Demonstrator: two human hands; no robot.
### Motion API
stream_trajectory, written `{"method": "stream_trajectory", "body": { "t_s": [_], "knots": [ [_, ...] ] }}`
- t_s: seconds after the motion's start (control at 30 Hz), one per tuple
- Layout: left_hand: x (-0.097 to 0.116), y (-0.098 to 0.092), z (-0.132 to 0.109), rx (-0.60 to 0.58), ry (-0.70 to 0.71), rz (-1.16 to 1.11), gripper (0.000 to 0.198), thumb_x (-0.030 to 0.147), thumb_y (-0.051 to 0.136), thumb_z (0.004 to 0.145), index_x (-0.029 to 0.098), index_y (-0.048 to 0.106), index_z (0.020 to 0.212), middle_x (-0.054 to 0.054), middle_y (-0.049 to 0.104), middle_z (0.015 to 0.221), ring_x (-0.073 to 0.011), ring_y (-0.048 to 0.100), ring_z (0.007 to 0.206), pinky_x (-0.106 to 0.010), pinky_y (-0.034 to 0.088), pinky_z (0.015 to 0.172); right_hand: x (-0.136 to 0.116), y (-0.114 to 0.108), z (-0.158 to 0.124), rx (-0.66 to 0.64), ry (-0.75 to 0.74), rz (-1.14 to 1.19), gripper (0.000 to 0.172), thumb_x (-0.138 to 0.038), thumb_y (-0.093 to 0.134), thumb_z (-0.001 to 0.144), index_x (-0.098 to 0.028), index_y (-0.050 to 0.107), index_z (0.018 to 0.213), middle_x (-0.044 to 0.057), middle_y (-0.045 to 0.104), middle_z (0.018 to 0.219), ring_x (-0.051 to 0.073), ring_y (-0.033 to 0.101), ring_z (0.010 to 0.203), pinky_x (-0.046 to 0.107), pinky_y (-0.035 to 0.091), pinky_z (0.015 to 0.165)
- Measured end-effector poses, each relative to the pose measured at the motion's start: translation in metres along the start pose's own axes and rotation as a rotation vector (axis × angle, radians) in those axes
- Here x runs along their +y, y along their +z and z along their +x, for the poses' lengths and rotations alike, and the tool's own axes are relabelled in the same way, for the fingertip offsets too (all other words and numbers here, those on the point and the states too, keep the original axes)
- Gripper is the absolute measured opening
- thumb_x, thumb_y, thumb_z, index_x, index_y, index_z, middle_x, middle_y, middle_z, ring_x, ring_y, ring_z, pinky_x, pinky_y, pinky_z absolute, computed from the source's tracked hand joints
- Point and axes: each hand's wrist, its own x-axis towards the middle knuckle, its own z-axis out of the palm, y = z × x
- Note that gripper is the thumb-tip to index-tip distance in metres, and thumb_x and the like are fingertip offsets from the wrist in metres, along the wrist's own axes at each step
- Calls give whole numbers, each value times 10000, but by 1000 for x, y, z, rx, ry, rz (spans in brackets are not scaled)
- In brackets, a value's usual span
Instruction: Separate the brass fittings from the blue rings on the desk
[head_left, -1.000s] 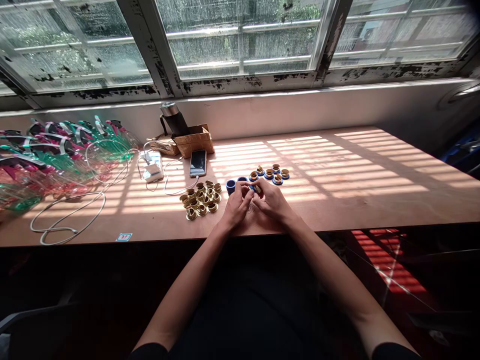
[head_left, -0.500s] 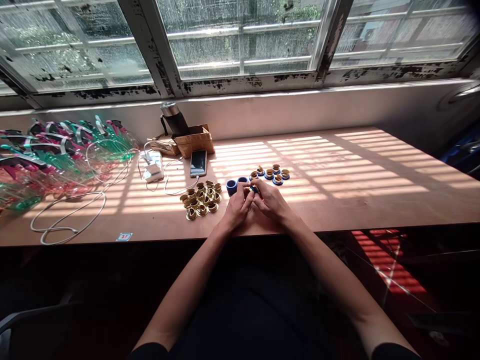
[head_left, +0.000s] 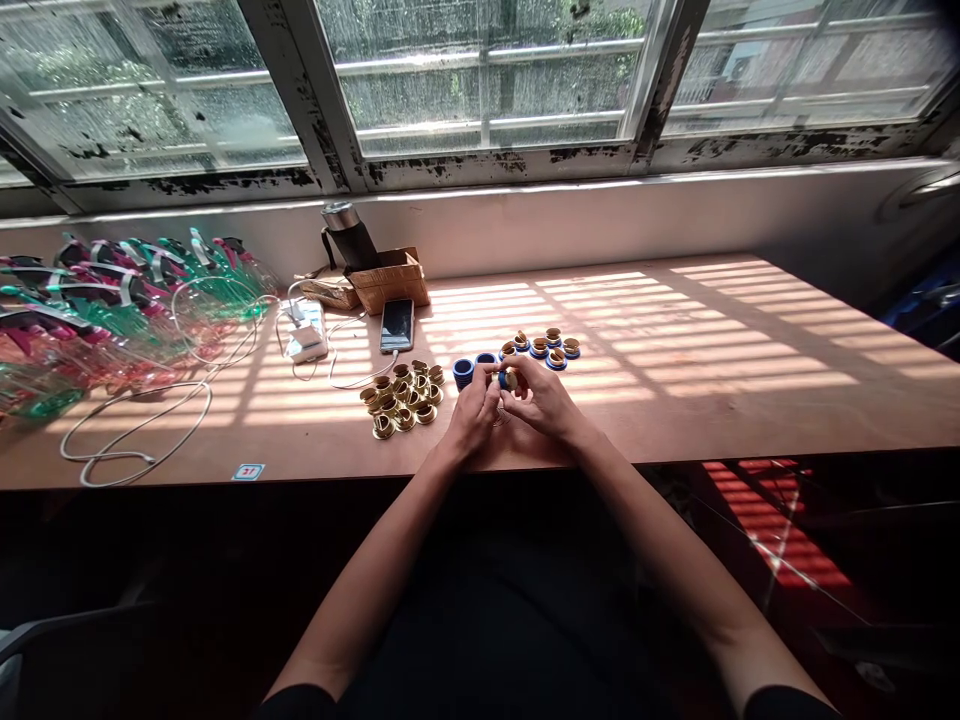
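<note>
the right hand [head_left: 544, 400] has its fingers pressed together, pinching a small blue and gold ring [head_left: 508, 380] up over the wooden table [head_left: 712, 420]; the ring is to the right of the phone [head_left: 397, 326] and nearer the person; the left hand [head_left: 472, 415] is curled just beside it; i cannot tell if it pinches the ring too; two blue cups [head_left: 463, 372] stand by the left hand, to the right of the phone; a pile of gold rings [head_left: 400, 398] lies just below the phone; more gold rings in blue rings [head_left: 540, 348] sit further right of the phone; a cardboard box [head_left: 386, 282] stands behind the phone; a white charger [head_left: 306, 332] lies to its left, and past that are clear plastic bottles with pink and green bits [head_left: 127, 310].
</note>
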Motion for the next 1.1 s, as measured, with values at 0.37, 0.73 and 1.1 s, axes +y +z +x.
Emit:
{"method": "stream_trajectory", "body": {
  "t_s": [0.37, 0.73, 1.1],
  "knots": [
    [2, -2, -2, -68, 48, -69, 353, 410, 374, 1052, 206, 549, 1282, -63, 687, 1063, -194, 646, 870, -322, 496, 819, 0, 2, -2, 15, 31, 42, 323, -309, 714, 815, -256, 474, 1025, -59, 500, 744, 122, 466, 596, 243, 402, 542],
    [3, -4, -1, -124, 82, -74, 410, 432, 328, 1058, 176, 572, 1266, -75, 655, 1128, -209, 606, 951, -336, 472, 881, -5, 1, -3, -22, 58, 24, 348, -307, 699, 815, -256, 375, 930, -44, 508, 789, 122, 535, 618, 228, 402, 561],
    [3, -3, -3, -108, 61, -106, 387, 460, 317, 1048, 188, 522, 1231, -28, 596, 987, -168, 559, 791, -315, 448, 793, -9, 1, -5, 19, -8, -94, 311, -335, 703, 833, -244, 433, 959, -41, 584, 727, 114, 508, 552, 227, 344, 522]
  ]
}}
